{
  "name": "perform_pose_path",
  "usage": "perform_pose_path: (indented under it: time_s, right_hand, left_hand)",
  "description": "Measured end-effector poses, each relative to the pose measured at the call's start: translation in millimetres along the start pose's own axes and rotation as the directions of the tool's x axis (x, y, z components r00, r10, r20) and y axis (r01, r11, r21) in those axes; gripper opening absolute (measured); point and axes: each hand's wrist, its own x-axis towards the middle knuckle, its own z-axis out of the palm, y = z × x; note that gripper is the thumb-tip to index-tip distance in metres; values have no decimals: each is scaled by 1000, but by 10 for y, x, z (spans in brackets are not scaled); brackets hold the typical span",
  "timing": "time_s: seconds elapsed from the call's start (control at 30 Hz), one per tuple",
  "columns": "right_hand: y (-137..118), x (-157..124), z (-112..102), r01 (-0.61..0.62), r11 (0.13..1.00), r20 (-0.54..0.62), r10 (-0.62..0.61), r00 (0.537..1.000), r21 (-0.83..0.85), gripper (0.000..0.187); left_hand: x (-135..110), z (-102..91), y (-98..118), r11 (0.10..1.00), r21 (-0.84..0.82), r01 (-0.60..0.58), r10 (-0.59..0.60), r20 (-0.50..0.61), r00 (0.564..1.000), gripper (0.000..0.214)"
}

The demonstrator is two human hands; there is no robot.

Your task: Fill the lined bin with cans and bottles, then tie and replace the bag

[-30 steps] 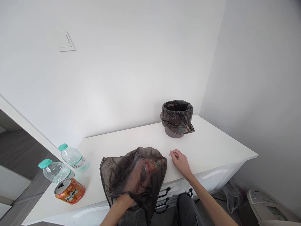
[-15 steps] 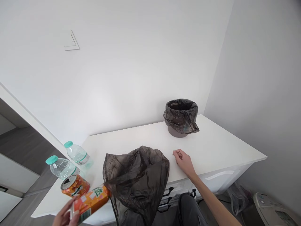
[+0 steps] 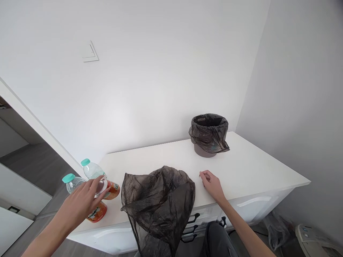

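My left hand (image 3: pixel 81 201) holds an orange drink can (image 3: pixel 110 188) by its end, just above the white countertop (image 3: pixel 241 171) at its left end. A second orange can (image 3: pixel 97 213) lies on its side right under that hand. Behind them lie two clear water bottles with teal caps (image 3: pixel 89 169). A crumpled dark plastic bag (image 3: pixel 158 203) sits at the front edge, partly hanging over it. My right hand (image 3: pixel 211 184) rests on the countertop just right of the bag, fingers curled and pinched together; what they hold, if anything, I cannot make out.
A small bin lined with a dark bag (image 3: pixel 209 134) stands at the back right of the countertop, near the wall corner. Drawers with black handles (image 3: pixel 191 228) are below the front edge. A white appliance (image 3: pixel 316 241) and another bag sit on the floor at the right.
My left hand came out of the dark bag with an orange can and carried it left to the other can and the bottles. The right hand stayed put.
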Motion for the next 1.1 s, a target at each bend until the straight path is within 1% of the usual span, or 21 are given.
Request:
perform_pose_path:
  time_s: [0.1,0.2,0.27,0.53,0.67,0.83,0.9,0.97,1.03,1.1]
  right_hand:
    - [11,3,-5,4,1000,-2,-4,1000,9,51]
    - [0,5,-11,-8,1000,12,8,1000,-5,52]
    - [-14,3,-13,-18,1000,18,18,1000,-7,50]
    - [-27,0,-4,-24,1000,19,25,1000,-10,47]
    - [-35,-7,1,-19,1000,17,19,1000,-14,47]
    - [-19,-6,8,-23,1000,20,24,1000,-18,47]
    - [-12,-5,9,-25,1000,23,26,999,-18,49]
    - [-12,-6,9,-23,999,25,24,999,-25,50]
    - [-16,-10,8,-21,999,27,22,999,-35,49]
    - [-18,-14,10,-21,999,27,23,999,-44,48]
  left_hand:
    - [246,129,-7,993,97,-75,64,107,992,63]
    - [378,274,-57,982,144,-123,100,158,982,59]
    - [426,341,-84,980,146,-136,109,178,978,60]
    - [524,483,-161,990,89,-114,89,242,966,65]
    - [523,520,-186,989,94,-112,84,267,960,67]
    - [497,554,-209,995,40,-93,79,265,961,66]
    - [485,589,-229,995,37,-92,80,257,963,66]
    - [473,625,-241,995,39,-95,84,219,972,65]
    - [459,635,-217,993,41,-110,103,130,986,63]
    - [439,594,-129,989,47,-143,144,-17,989,60]
